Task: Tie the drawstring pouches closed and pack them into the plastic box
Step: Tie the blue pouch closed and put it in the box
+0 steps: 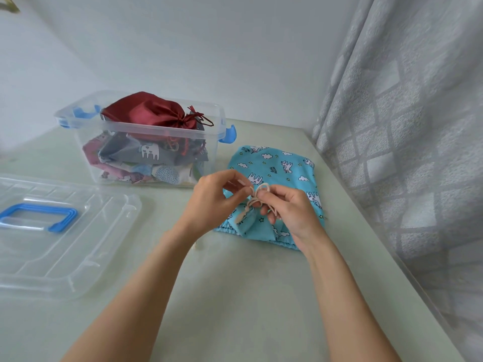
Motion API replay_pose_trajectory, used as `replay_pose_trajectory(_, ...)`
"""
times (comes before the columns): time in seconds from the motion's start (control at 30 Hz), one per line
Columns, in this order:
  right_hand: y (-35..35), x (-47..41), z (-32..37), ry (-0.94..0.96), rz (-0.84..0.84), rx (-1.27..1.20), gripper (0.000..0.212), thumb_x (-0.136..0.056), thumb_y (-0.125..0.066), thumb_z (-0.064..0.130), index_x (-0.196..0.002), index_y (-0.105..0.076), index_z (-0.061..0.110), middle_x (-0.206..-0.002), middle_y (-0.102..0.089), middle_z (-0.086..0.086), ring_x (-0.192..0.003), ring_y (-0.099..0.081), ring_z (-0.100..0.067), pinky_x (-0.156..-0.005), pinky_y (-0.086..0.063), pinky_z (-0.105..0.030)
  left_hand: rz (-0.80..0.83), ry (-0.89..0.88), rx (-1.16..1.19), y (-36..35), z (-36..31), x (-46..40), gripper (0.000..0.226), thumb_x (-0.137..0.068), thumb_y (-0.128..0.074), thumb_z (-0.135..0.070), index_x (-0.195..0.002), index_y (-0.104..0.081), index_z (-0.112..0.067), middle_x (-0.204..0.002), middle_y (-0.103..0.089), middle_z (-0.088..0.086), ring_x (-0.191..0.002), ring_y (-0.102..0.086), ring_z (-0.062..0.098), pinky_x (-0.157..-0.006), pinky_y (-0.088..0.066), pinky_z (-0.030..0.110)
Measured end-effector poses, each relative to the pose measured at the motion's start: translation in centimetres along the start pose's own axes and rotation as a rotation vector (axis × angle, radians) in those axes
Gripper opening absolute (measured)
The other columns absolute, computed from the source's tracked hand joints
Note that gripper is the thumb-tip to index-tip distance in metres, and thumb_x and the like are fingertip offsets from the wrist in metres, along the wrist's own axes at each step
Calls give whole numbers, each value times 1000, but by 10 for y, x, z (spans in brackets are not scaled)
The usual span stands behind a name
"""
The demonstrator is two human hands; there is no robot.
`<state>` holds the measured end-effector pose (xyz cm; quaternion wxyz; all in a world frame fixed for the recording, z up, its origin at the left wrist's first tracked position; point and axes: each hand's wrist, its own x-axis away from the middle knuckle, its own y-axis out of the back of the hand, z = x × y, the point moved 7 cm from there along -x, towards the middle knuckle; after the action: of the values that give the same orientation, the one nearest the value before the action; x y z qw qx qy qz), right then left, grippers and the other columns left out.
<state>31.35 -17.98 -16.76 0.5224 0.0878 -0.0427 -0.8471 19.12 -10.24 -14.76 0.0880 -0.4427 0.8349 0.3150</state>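
Note:
A turquoise drawstring pouch [277, 168] printed with white unicorns and clouds lies flat on the table, its gathered mouth toward me. Its beige cord [257, 198] forms small loops above the mouth. My left hand [211, 202] pinches one strand of the cord and my right hand [290, 212] pinches the other, both hovering over the pouch's near end. The clear plastic box [86, 131] with blue latches stands at the back left, lid off. It holds several patterned pouches, with a tied dark red satin pouch [149, 111] on top.
The box's clear lid [86, 246] with a blue handle lies on the table at the left. A grey patterned curtain [418, 126] hangs along the table's right edge. A pale wall stands behind the box.

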Motion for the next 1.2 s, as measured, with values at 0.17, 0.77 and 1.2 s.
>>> replay_pose_trajectory(0.17,-2,2,2,-39,74,-138,8,-88,-60,5,-86,-67,3,-73,-65,-6,-56,-57,-7,-46,-41,-15,74,75,385,-6,0,3,4,-86,-64,-13,-84,-63,-16,-80,-66,-2,-79,-62,8,-78,-49,22)
replay_pose_trajectory(0.77,-7,6,10,18,99,-184,28,-77,-62,28,-80,-64,0,-62,-58,-3,-49,-49,-5,-45,-40,-14,129,91,486,-9,-6,5,15,-68,-72,-19,-80,-67,-11,-75,-71,4,-72,-68,14,-66,-53,20)
replay_pose_trajectory(1.2,0,4,7,13,18,-156,15,-90,-59,11,-81,-65,1,-63,-67,7,-51,-51,-2,-49,-42,-13,120,127,241,-9,4,3,37,-64,-83,-12,-91,-61,-24,-82,-68,0,-72,-67,11,-72,-57,26)
